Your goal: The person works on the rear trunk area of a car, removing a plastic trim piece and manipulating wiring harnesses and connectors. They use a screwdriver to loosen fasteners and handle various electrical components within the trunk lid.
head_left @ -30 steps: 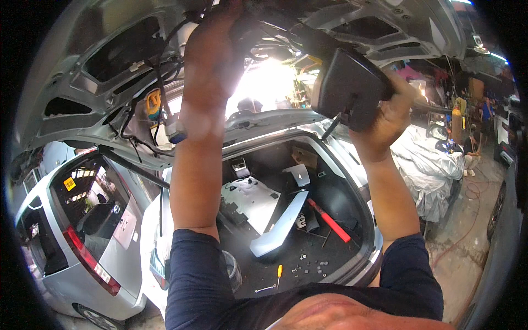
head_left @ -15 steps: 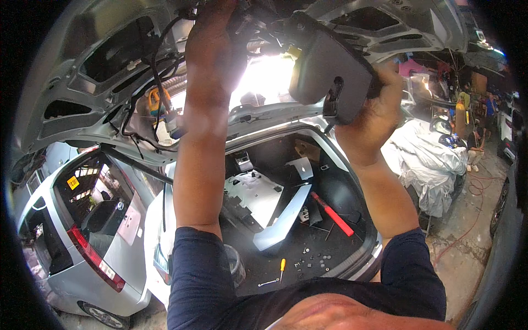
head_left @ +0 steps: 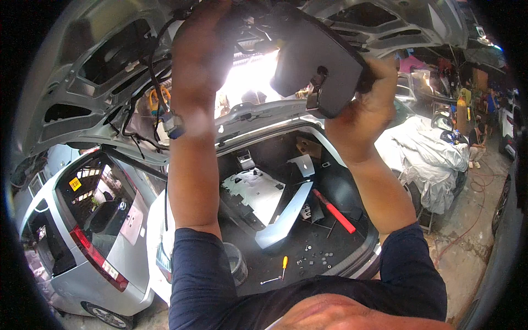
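Observation:
Both my arms reach up under the raised tailgate (head_left: 104,91) of a car. My right hand (head_left: 360,124) is closed round the right edge of a dark grey plastic trim panel (head_left: 308,55), which has a slot near its lower end. The panel hangs tilted below the tailgate's inner frame. My left hand (head_left: 201,49) is raised to the left of the panel, close to the tailgate's middle. It is blurred and its fingers are hidden at the top edge, so what it touches cannot be made out. A black wiring harness (head_left: 151,66) with a connector hangs left of that forearm.
Below, the boot floor (head_left: 264,264) carries a white panel (head_left: 253,192), a pale trim strip (head_left: 286,217), a red bar-shaped tool (head_left: 334,212), a yellow-handled screwdriver (head_left: 285,262), a small wrench (head_left: 270,280) and several clips. A silver car (head_left: 104,231) stands left; a covered vehicle (head_left: 426,159) stands right.
Both my hands have shifted a little to the left. The grey panel has moved left with my right hand and turned slightly.

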Action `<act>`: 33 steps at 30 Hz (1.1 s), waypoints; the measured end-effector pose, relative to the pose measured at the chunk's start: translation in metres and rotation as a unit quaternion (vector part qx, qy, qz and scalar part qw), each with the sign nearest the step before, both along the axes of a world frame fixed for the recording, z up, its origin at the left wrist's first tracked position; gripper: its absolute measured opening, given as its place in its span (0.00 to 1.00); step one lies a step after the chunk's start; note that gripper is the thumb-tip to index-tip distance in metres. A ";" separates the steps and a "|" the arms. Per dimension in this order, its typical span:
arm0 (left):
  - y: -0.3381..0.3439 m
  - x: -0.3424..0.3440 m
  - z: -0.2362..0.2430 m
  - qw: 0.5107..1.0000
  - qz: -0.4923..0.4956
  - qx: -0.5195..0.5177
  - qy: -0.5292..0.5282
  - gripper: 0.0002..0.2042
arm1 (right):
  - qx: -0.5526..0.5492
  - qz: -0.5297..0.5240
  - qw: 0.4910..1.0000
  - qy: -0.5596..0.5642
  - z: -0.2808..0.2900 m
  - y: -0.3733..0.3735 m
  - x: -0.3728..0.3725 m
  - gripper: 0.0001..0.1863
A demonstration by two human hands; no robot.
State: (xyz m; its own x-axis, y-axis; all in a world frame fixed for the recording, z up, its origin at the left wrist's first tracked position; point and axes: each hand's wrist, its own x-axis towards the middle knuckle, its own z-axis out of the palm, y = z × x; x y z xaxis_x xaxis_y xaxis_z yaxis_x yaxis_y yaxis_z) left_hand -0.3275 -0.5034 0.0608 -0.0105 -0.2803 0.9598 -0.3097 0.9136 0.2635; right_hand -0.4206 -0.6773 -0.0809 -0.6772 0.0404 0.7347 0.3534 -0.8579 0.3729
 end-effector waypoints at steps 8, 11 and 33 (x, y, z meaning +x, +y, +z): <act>0.003 -0.011 0.003 1.000 0.001 0.012 0.002 0.11 | -0.010 -0.058 0.998 -0.001 0.017 -0.011 -0.014 0.22; 0.004 -0.002 0.008 1.000 0.000 0.017 -0.002 0.10 | -0.038 -0.065 0.997 0.030 0.024 -0.025 -0.018 0.28; 0.008 0.008 0.010 0.994 -0.070 0.078 -0.037 0.16 | -0.106 -0.147 0.983 0.005 0.044 -0.034 -0.034 0.34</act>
State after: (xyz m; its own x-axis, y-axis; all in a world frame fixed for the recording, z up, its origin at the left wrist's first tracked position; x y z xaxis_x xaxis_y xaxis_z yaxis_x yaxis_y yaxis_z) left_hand -0.3191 -0.4954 0.0703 -0.1282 -0.4172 0.8997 -0.2071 0.8985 0.3871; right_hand -0.4548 -0.7118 -0.0367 -0.6058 0.3864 0.6955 0.1072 -0.8266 0.5525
